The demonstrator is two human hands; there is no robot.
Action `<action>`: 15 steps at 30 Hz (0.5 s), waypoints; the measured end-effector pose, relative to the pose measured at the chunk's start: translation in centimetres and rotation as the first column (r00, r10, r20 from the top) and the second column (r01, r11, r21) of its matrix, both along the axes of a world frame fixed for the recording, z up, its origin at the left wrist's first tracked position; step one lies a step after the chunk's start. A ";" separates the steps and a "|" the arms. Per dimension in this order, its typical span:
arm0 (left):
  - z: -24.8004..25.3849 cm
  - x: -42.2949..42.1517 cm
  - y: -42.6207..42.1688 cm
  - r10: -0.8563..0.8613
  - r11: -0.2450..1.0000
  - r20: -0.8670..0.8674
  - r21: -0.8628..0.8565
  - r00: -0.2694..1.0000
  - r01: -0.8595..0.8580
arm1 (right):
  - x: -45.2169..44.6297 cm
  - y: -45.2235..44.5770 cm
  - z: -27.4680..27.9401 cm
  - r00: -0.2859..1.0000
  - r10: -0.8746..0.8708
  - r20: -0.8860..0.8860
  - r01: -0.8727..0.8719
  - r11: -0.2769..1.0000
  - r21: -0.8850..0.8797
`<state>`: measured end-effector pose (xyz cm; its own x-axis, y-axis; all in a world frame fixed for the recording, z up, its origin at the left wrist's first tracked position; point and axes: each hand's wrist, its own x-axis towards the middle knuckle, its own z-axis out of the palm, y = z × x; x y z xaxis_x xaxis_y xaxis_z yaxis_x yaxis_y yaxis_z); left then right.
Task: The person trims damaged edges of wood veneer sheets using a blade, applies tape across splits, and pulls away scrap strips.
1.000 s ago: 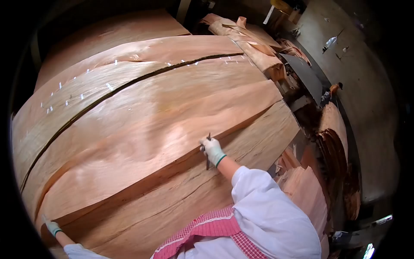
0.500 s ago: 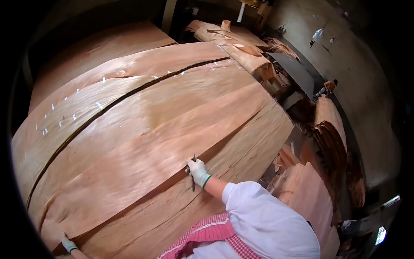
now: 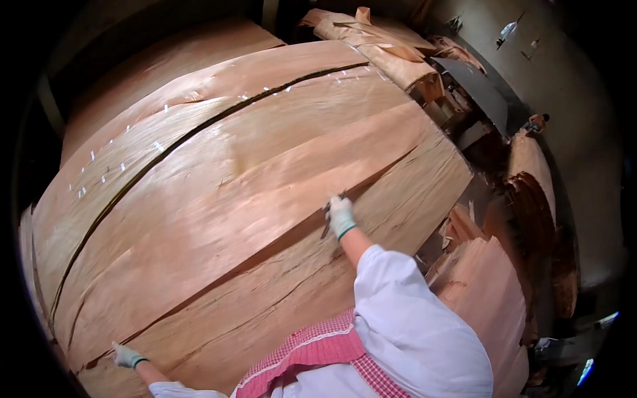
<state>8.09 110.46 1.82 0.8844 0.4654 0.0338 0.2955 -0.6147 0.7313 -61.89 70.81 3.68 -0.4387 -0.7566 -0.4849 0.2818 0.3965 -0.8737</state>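
Note:
A long pinkish wood veneer sheet (image 3: 265, 219) lies across a paler veneer sheet (image 3: 292, 292), its near edge raised a little and casting a shadow. My left hand (image 3: 129, 357), in a pale glove with a green cuff, is closed at the near left corner of the pinkish sheet. Farther right along the same edge is my gloved right hand (image 3: 342, 215). Its fingers are closed around a slim dark tool (image 3: 326, 229), whose exact kind I cannot make out.
A dark curved gap (image 3: 179, 141) separates this veneer from sheets with small white tape pieces (image 3: 158, 146) behind. Rolled veneer (image 3: 378, 50) lies at the back right. Stacked veneer (image 3: 481, 292) stands on the right. Another person (image 3: 536, 123) is far off at the right.
My right hand has moved right and away along the sheet's edge with the dark tool. My left hand has shifted slightly right. The camera view has shifted too.

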 end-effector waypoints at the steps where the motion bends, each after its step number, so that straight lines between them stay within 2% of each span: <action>1: -0.9 -1.0 -0.3 -0.222 0.974 0.174 -0.014 0.959 0.228 | -1.9 -1.5 -0.6 0.999 -0.035 -0.006 0.035 0.999 -0.014; 2: -1.9 -2.1 -0.6 -0.421 0.897 0.337 0.013 0.842 0.442 | -3.9 -2.9 -0.2 0.999 -0.053 -0.006 0.053 0.999 0.012; 3: -3.3 -3.9 -1.8 -0.554 0.791 0.388 -0.031 0.737 0.611 | -6.1 -4.2 -0.5 0.994 -0.091 0.066 0.091 0.996 0.007; 4: -4.7 -5.6 -3.0 -0.662 0.645 0.433 -0.086 0.612 0.759 | -8.1 -5.6 -0.4 0.993 -0.112 0.039 0.111 0.994 0.006; 5: -1.3 -12.4 -5.1 -0.774 0.491 0.289 -0.287 0.563 0.822 | -10.5 -7.0 -1.2 0.996 -0.087 -0.031 0.086 0.996 -0.037; 6: 4.5 -21.3 -8.2 -0.864 0.376 0.129 -0.478 0.487 0.794 | -12.7 -8.2 -1.1 0.989 -0.091 -0.113 0.087 0.995 -0.041; 7: 4.9 -25.2 -9.6 -0.917 0.267 0.067 -0.630 0.394 0.729 | -14.8 -10.1 -2.0 0.983 -0.165 -0.083 0.159 0.985 -0.067; 8: 5.3 -29.2 -11.0 -0.956 0.191 0.001 -0.756 0.293 0.626 | -16.7 -10.6 -1.2 0.984 -0.124 -0.131 0.113 0.990 -0.089; 9: 5.1 -32.6 -12.1 -0.963 0.174 -0.056 -0.876 0.264 0.451 | -18.8 -11.8 -0.8 0.984 -0.129 -0.124 0.114 0.985 -0.126; 10: 4.9 -35.5 -13.3 -0.969 0.161 -0.103 -0.953 0.225 0.255 | -20.6 -12.3 0.9 0.981 -0.073 -0.182 0.067 0.997 -0.037; 11: 4.8 -38.0 -14.8 -0.958 0.185 -0.140 -0.969 0.252 0.163 | -22.5 -13.6 1.0 0.983 -0.102 -0.152 0.087 0.991 -0.102; 13: 3.3 -41.0 -17.6 -0.918 0.192 -0.187 -0.981 0.349 -0.019 | -26.6 -15.6 1.4 0.975 -0.046 -0.217 0.016 0.990 -0.137; 15: 2.9 -43.7 -20.0 -0.839 0.259 -0.246 -0.965 0.486 -0.041 | -30.3 -17.8 1.7 0.967 -0.021 -0.255 -0.009 0.993 -0.117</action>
<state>-35.60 90.44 4.69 0.4398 -0.6055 -0.6633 0.8074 -0.0569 0.5873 -92.20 53.05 5.38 -0.5414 -0.7978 -0.2653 0.0454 0.2874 -0.9567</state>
